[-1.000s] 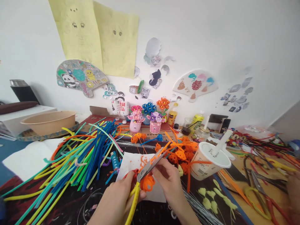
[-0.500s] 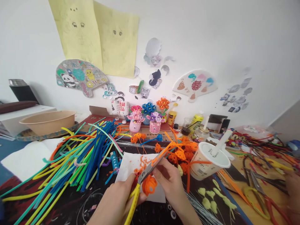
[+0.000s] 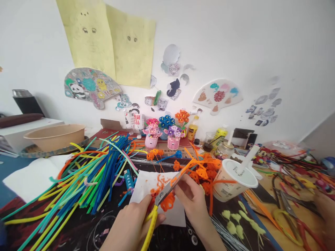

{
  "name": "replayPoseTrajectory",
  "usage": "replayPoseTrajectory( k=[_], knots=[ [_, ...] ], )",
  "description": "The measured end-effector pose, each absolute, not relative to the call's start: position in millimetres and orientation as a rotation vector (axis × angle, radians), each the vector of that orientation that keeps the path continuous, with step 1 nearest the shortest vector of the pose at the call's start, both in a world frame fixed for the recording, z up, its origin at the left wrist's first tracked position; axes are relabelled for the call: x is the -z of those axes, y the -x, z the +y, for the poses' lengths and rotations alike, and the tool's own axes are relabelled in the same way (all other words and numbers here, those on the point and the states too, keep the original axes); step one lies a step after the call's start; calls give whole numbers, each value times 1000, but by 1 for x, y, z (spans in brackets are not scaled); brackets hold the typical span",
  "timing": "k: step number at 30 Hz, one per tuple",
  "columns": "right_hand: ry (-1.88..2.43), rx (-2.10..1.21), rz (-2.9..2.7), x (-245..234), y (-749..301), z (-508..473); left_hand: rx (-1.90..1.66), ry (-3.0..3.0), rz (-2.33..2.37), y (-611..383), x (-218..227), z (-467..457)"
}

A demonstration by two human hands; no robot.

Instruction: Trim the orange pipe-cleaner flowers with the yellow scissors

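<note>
Compared with the earlier frame, the scissors (image 3: 162, 194) are being held slightly farther right, and the right hand (image 3: 192, 200) is being carried the same way. Above the middle of the near edge of the paper (image 3: 175, 219), the scissors are being kept on a diagonal: their long axis is being run from the yellow handles, near and left, to the tips, far and right. Their metal is being judged stiff and fairly light, best taken by the handles, with fingers kept off the edges. The handles are being gripped by the left hand (image 3: 133, 216), closed around them.

Just under the blades, the orange flower (image 3: 167, 203) is being partly hidden; no clear axis is being shown by its rounded loops. It is being judged very light, soft and springy, easily crushed, so a gentle pinch at its base is being favoured. The right fingers are being held narrow beside it; whether it is being pinched cannot be told.

Farther out, orange crumbs (image 3: 161, 179) are being caught on the paper. To the left, the stems (image 3: 107, 174) are being heaped; to the right, more orange flowers (image 3: 209, 169) are being crowded beside the cup (image 3: 226, 193).
</note>
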State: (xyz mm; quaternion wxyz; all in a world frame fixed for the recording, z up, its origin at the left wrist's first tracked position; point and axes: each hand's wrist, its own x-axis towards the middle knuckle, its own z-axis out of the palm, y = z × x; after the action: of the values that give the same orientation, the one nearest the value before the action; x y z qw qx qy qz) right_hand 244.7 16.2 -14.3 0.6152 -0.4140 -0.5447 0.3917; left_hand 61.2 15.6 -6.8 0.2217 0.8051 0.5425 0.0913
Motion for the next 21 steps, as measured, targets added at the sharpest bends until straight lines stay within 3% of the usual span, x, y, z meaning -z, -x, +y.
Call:
replayPoseTrajectory(
  k=[21],
  knots=[
    [1035,-773,-1155,12,-242,12,-145,-2245,1531,-67,4,14]
  ],
)
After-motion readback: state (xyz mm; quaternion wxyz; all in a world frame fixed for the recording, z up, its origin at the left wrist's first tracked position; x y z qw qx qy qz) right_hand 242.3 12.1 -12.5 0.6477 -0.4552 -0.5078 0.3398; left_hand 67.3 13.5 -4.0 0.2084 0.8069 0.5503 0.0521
